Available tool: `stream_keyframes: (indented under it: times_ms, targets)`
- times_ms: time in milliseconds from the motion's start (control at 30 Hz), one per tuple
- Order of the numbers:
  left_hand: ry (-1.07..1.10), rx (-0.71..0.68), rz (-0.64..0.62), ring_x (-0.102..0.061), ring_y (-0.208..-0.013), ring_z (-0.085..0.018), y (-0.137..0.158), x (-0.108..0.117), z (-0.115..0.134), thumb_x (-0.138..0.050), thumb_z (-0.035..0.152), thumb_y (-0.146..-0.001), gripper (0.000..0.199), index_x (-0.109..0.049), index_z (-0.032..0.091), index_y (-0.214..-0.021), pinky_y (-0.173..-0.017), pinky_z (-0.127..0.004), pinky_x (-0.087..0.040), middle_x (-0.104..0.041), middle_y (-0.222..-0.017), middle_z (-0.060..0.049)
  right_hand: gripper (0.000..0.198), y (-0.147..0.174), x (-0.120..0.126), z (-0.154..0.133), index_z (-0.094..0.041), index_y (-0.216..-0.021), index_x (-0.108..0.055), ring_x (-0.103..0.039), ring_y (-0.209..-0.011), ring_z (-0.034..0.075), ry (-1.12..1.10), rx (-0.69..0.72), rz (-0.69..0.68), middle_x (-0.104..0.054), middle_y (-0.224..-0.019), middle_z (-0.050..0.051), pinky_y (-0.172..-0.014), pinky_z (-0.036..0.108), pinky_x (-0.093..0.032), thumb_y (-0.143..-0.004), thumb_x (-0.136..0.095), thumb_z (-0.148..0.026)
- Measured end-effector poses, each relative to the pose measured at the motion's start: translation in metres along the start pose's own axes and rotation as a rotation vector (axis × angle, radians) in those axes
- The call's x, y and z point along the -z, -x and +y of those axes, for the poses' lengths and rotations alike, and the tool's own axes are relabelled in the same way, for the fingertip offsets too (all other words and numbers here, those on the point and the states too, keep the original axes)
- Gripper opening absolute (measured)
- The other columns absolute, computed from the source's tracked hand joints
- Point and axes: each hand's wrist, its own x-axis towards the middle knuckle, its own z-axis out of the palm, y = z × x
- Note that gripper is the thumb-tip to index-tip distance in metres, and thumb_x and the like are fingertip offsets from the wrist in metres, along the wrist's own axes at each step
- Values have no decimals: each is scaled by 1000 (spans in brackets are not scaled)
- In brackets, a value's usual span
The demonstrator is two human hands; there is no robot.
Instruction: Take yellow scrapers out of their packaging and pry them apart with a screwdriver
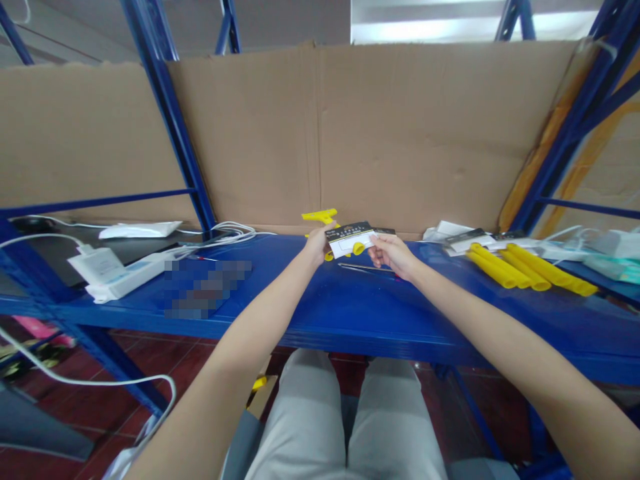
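Observation:
Above the middle of the blue shelf, my left hand [316, 245] is closed around a yellow plastic piece with a T-shaped head [320, 215], which sticks up past the fingers. A black-and-white printed card [350, 239] stretches between my hands, and my right hand [393, 253] pinches its right side. Below the card a round yellow end [358, 249] shows; I cannot tell whether it belongs to the same piece. Just under my hands a thin metal tool [365, 268] lies on the shelf, partly hidden by my right hand.
Several yellow tubes [530, 267] lie at right, near more printed cards [467, 241]. On the left are a white power strip [135, 277] with a plugged-in charger [97, 267], coiled white cables [235, 232] and a blurred-out dark item [205, 287]. Cardboard [400, 133] walls the back between blue posts.

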Motion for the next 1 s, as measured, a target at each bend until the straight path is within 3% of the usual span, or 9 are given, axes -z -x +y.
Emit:
stream_keyframes:
  times_ms: [300, 700, 1000]
  targets:
    - [31, -75, 104, -66, -57, -16, 10, -6, 5, -70, 27, -79, 20, -57, 15, -70, -61, -26, -54, -65, -59, -3, 33, -1, -2, 0, -17, -74, -55, -43, -41, 7, -16, -31, 3, -53, -51, -4, -40, 21, -34, -74, -72, -46]
    - [-8, -99, 106, -69, -68, -20, 11, -7, 4, -74, 35, -75, 26, -57, 16, -69, -65, -30, -54, -64, -58, -2, 37, 1, -4, -1, -18, -73, -52, -41, -41, 7, -33, -2, -26, -50, -49, -6, -41, 22, -32, -72, -72, -50]
    - [-20, -80, 93, -64, -54, -14, 7, -3, 2, -68, 25, -80, 19, -56, 15, -69, -60, -26, -52, -62, -55, -1, 42, 1, -4, 3, -20, -73, -50, -41, -42, 7, -51, 52, -57, -49, -50, -7, -43, 23, -32, -68, -74, -54]
